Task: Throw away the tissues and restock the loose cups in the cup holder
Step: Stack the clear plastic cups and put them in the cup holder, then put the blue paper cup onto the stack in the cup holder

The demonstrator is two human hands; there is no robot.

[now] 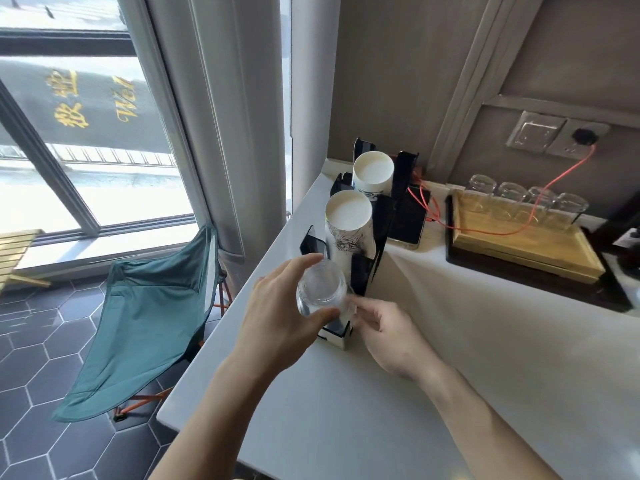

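The left hand [277,306] grips a clear plastic cup [320,292] over the black cup holder's [381,216] six-o'clock slot; the right hand's [388,327] fingertips pinch the cup's rim.

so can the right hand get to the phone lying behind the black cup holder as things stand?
Probably yes: the right hand sits beside the black cup holder, and bare white counter leads to the dark phone; only the orange cable crosses it.

"Wel" in gold, dark banner [86,98] outside
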